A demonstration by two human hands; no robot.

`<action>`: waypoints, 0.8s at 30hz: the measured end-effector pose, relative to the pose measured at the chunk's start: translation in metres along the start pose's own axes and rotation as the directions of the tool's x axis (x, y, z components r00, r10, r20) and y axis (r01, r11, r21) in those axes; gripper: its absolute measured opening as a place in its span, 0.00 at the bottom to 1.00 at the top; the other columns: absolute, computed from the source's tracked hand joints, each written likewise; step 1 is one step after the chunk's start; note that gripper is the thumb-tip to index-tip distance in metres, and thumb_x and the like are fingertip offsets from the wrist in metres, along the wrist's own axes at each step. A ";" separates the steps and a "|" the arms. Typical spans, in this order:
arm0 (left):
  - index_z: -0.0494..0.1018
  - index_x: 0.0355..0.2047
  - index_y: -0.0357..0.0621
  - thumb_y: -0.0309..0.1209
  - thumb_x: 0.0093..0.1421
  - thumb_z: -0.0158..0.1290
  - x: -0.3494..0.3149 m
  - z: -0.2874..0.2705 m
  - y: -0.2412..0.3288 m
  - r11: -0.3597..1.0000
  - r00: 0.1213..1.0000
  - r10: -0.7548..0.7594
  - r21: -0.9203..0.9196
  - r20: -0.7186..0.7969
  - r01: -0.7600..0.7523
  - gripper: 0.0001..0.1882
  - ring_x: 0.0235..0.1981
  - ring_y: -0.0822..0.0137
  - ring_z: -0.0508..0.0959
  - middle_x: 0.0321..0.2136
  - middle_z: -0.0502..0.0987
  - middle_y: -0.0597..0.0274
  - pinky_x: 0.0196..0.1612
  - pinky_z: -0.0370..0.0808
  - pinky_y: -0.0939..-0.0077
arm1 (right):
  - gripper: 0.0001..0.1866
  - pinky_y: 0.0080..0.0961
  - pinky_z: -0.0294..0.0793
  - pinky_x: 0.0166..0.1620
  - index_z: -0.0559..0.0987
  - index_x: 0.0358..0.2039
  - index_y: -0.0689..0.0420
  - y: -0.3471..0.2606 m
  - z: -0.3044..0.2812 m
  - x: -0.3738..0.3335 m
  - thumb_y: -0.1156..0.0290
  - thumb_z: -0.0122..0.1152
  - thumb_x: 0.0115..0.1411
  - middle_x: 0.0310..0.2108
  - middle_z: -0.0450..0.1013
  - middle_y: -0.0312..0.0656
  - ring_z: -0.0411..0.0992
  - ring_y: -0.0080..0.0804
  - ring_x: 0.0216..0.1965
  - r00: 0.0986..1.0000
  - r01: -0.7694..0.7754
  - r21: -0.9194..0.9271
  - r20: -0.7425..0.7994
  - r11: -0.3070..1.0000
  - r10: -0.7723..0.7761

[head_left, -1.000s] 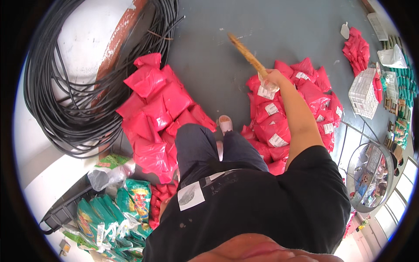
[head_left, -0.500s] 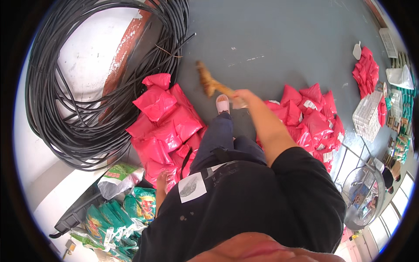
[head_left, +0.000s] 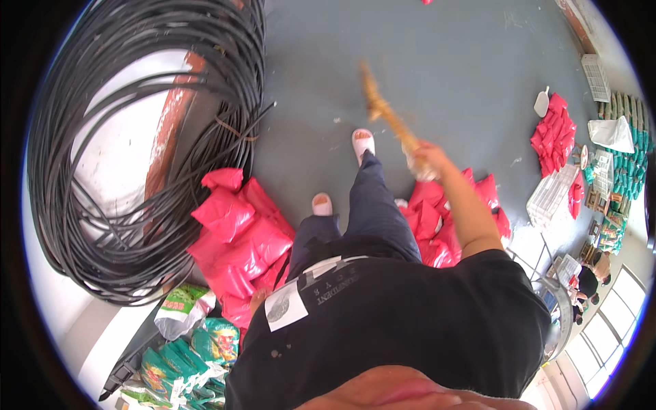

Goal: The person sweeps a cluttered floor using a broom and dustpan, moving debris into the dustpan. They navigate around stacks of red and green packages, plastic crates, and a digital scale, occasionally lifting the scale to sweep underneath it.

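One right grip [head_left: 429,161] clasps a yellow-brown stick [head_left: 392,122]; for the left grip [head_left: 257,301], I cannot tell.

Cable coil [head_left: 242,75] at far left, left package heap [head_left: 236,242] just beside it, bags [head_left: 181,362] behind that heap, right package heap [head_left: 437,236] across the floor [head_left: 451,75], stick [head_left: 391,120] in the right hand [head_left: 432,158] before this heap, crate [head_left: 552,195] farther right

a grey floor [head_left: 465,82] is stretching across the room, and pale scuffs [head_left: 516,162] are marking it. on the left, a white wall [head_left: 154,65] is meeting a flaking red-brown band [head_left: 176,109], and black cable [head_left: 75,239] is covering much of both. a white crate [head_left: 596,80] is standing near the right wall [head_left: 596,34]. windows [head_left: 605,338] are glowing at lower right, and a fan [head_left: 564,314] is showing beside them.
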State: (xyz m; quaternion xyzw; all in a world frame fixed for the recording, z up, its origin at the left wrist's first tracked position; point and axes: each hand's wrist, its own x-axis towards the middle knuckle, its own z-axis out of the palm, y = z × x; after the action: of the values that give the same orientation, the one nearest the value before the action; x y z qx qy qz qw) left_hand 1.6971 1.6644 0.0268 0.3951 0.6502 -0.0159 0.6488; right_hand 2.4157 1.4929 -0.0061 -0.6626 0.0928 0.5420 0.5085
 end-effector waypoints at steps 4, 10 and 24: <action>0.67 0.35 0.36 0.36 0.56 0.42 0.001 0.093 0.087 0.886 0.990 -0.042 0.463 0.134 -0.025 0.14 0.29 0.69 0.73 0.26 0.73 0.57 0.31 0.68 0.78 | 0.26 0.20 0.66 0.36 0.68 0.44 0.59 -0.026 0.094 0.069 0.71 0.60 0.40 0.34 0.70 0.39 0.67 0.24 0.33 0.988 -0.009 -0.201 0.147 0.980 0.039; 0.66 0.37 0.40 0.39 0.55 0.42 0.019 0.219 0.263 0.983 0.988 -0.138 0.110 -0.070 0.146 0.16 0.30 0.67 0.73 0.29 0.73 0.59 0.31 0.69 0.78 | 0.20 0.24 0.69 0.28 0.70 0.41 0.56 -0.050 0.121 0.240 0.70 0.57 0.43 0.32 0.68 0.39 0.68 0.27 0.26 0.952 -0.109 -0.175 0.265 0.978 0.154; 0.67 0.35 0.38 0.33 0.54 0.43 0.053 0.254 0.281 0.949 0.988 -0.154 0.282 0.029 0.140 0.12 0.27 0.71 0.72 0.26 0.72 0.61 0.30 0.70 0.78 | 0.22 0.24 0.68 0.22 0.64 0.47 0.53 -0.216 -0.131 0.102 0.70 0.49 0.49 0.31 0.67 0.39 0.67 0.28 0.25 0.993 -0.045 0.210 -0.100 0.977 0.068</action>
State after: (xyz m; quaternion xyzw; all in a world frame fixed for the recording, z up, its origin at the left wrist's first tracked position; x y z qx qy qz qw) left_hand 2.0664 1.7486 0.0793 0.4326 0.6523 -0.1657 0.5999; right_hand 2.6831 1.5354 0.0212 -0.6310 0.1946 0.5075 0.5536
